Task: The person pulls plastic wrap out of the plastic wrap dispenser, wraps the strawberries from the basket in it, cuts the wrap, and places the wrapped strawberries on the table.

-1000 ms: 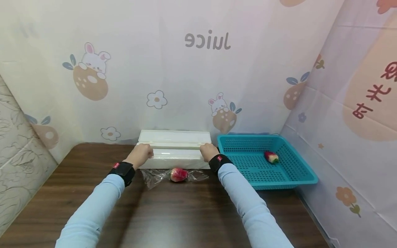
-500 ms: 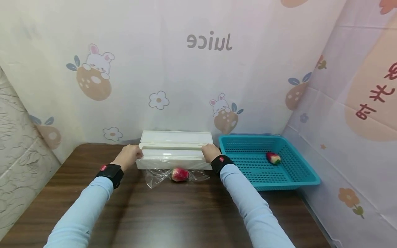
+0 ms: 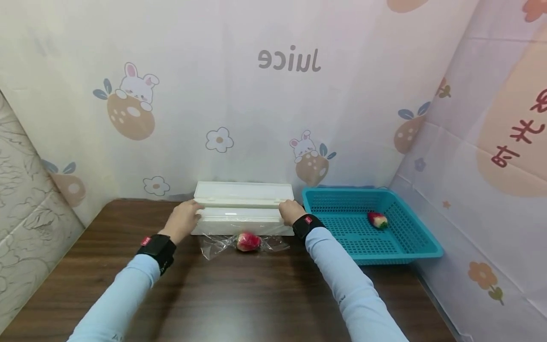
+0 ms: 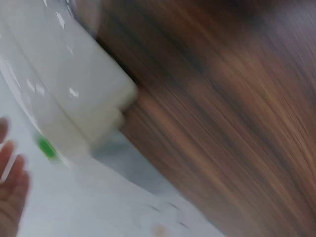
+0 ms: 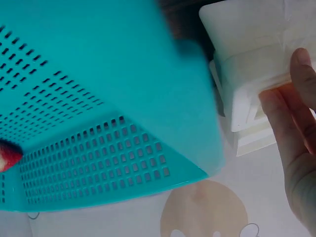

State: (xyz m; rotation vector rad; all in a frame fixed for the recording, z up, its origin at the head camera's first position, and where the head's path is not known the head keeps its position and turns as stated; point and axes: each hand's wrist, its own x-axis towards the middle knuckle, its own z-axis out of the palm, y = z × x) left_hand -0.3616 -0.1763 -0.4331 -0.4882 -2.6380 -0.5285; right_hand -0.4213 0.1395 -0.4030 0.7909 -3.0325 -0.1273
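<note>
Fingers of the left hand loosely parted, empty, near a glossy oblong white box, right hand pinching its right end, rounded red fruit in crinkled clear film in front

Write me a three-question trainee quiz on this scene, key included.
1. Fill in: the person's ____ hand grips the end of the white cling-film dispenser nearest the teal basket.

2. Where does the red fruit wrapped in clear film lie?
A) inside the basket
B) behind the dispenser
C) in front of the dispenser

3. True or false: the basket holds two red fruits.

Key
1. Right: the right hand.
2. C: the wrapped red fruit lies there.
3. False: only one unwrapped red fruit is inside.
</note>
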